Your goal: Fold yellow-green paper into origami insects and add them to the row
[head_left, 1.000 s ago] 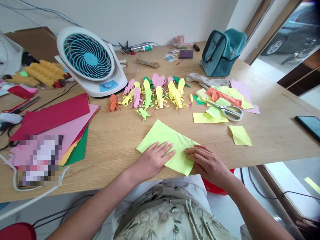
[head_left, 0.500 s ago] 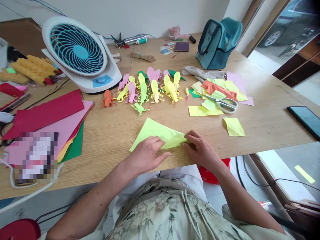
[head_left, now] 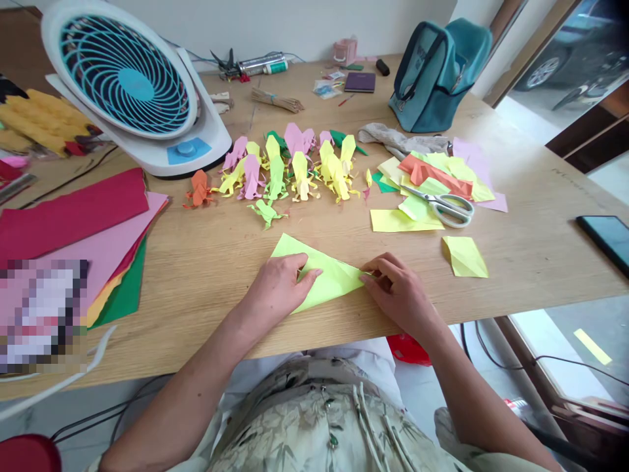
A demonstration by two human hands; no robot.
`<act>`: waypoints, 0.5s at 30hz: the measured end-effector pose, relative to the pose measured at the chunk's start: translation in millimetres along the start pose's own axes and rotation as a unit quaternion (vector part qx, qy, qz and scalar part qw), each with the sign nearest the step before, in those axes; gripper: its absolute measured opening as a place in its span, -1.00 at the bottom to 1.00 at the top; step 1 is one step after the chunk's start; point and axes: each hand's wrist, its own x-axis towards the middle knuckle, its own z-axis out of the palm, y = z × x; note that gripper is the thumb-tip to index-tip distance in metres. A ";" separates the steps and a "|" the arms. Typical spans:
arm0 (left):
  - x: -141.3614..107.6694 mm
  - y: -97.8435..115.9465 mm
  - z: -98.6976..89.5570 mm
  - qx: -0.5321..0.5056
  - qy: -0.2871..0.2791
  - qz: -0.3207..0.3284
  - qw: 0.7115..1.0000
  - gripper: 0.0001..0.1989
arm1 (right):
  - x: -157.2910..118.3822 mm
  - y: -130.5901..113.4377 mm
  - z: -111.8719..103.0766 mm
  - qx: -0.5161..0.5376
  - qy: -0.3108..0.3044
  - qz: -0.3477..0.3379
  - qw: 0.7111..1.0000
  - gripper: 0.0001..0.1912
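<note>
- Yellow-green sheet (head_left: 334, 278), one, folded with a slanting upper edge; on the table (head_left: 206, 275), near its front edge, between the two hands.
- Left hand (head_left: 280, 282), bare; over the left part of the sheet and touching it, thumb and forefinger apart with paper showing between them.
- Right hand (head_left: 400, 288), bare; at the right-hand corner of the sheet, thumb and fingertips clamped on that corner.
- Stack of coloured paper (head_left: 120, 242), pink, red, orange and green edges showing; well to the left of the sheet, with a crimson piece (head_left: 78, 210) on top.
- Small yellow piece (head_left: 465, 257), creased; to the right of the sheet.
- Phone (head_left: 607, 237), dark; far to the right of the sheet.
- Yellow strip (head_left: 405, 221), flat; beyond the sheet, to its right.
- Scissors (head_left: 455, 211), pale handles; beyond the sheet to the right, lying on loose coloured papers (head_left: 442, 180).
- Folded paper figures (head_left: 301, 176), pink, yellow, green and orange; grouped beyond the sheet, a light green one nearest it.
- Fan (head_left: 137, 85), white with blue grille; beyond the sheet, to the left.
- Grey cloth (head_left: 403, 139), crumpled; beyond the sheet, to the right.
- Teal bag (head_left: 437, 82), upright; farther beyond the sheet, to the right.
- Purple notebook (head_left: 360, 82) and bundle of thin sticks (head_left: 278, 99); far beyond the sheet.
</note>
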 end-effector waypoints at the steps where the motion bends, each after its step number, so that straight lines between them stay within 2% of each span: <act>1: 0.5 -0.8 0.7 0.004 0.004 -0.001 1.000 -0.64 | -0.6 2.3 0.5 -0.004 0.017 0.000 1.000 -0.92; 5: 4.6 -2.0 2.5 0.043 0.004 0.009 0.999 -0.69 | -0.6 6.9 4.8 -0.045 0.052 -0.005 0.998 -0.87; 15: 10.8 6.7 3.8 0.117 -0.029 -0.002 0.993 -0.82 | 3.1 4.1 13.0 -0.121 0.065 0.019 0.990 -0.74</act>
